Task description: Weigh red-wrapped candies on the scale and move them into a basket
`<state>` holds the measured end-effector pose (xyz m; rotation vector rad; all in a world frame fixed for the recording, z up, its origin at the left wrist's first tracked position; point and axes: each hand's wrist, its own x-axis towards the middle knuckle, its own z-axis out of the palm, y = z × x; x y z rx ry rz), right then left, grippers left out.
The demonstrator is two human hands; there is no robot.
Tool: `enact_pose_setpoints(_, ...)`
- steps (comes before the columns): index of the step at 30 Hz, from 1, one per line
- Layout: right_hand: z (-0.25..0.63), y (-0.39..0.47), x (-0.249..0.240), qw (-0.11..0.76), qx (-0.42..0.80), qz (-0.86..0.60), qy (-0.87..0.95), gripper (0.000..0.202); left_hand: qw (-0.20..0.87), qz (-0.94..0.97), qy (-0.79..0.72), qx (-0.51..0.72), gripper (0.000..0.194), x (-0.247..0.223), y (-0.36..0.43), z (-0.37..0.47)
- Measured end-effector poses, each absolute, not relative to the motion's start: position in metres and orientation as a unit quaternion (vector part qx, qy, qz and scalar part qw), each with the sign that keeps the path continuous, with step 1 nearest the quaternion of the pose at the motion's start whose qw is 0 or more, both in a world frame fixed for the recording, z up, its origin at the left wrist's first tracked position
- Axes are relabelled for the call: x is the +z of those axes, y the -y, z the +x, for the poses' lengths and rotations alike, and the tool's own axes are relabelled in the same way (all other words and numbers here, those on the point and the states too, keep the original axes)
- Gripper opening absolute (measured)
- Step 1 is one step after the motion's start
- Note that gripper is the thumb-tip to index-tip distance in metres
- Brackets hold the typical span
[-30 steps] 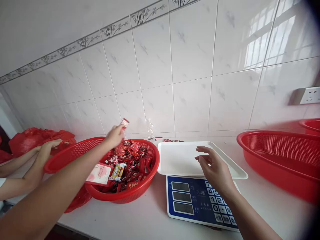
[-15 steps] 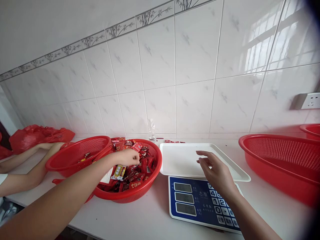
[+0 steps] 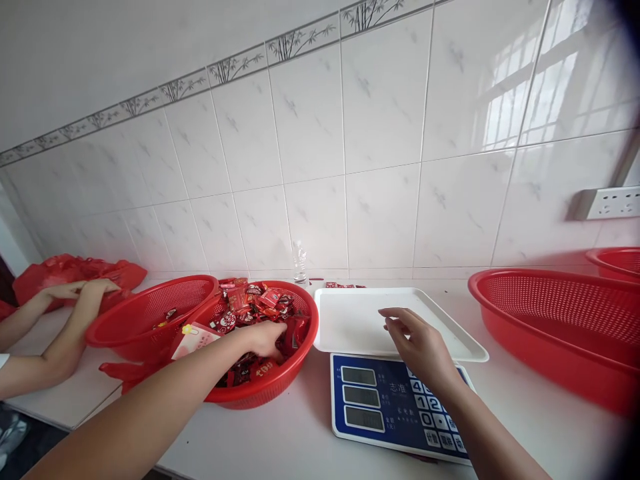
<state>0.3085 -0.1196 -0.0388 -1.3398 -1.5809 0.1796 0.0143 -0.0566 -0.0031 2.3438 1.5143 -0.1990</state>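
My left hand [image 3: 269, 339] is down in a red plastic basket [image 3: 313, 320] filled with wrapped candies [image 3: 240, 298]. Its fingers curl in among the red wrappers, and their tips are hidden. A pinkish card with a yellow flower [image 3: 193, 339] lies beneath that forearm, at the basket's left side. My right hand [image 3: 417, 343] hovers over the front edge of a white tray [image 3: 355, 320] on a digital scale [image 3: 380, 413]. Its fingers are loosely bent, thumb a little apart from the forefinger, with nothing between them. Its wrist and forearm cover part of the scale's keypad.
Left stands another red basket [image 3: 100, 330] with a few candies. Beyond it, another person's hands [image 3: 83, 290] touch red plastic bags [image 3: 65, 273]. A larger red basket [image 3: 540, 333] is at the right. A clear bottle [image 3: 299, 261] and some red packets [image 3: 345, 285] lie near the wall.
My left hand has gone from above the candies down into them, toward the basket's right side. The right hand keeps its pose over the tray. The view has shifted slightly.
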Motion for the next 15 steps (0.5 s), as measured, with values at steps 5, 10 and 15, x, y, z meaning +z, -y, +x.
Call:
enact_pose_setpoints(5,0.309,0.120,-0.038,0.514,0.079,-0.549,0.655,0.023,0.238,0.790,-0.564,0.031,0.011,0.001,0.043,0.000)
enact_pose_setpoints(10,0.309,0.119,-0.038,0.518,0.076,-0.548,0.653,0.023,0.234,0.781,-0.561,0.144,0.014,0.027,0.035,-0.007)
enact_pose_setpoints(15,0.309,0.119,-0.038,0.523,0.075,-0.538,0.657,0.022,0.204,0.777,-0.528,0.274,0.016,0.053,0.036,0.012)
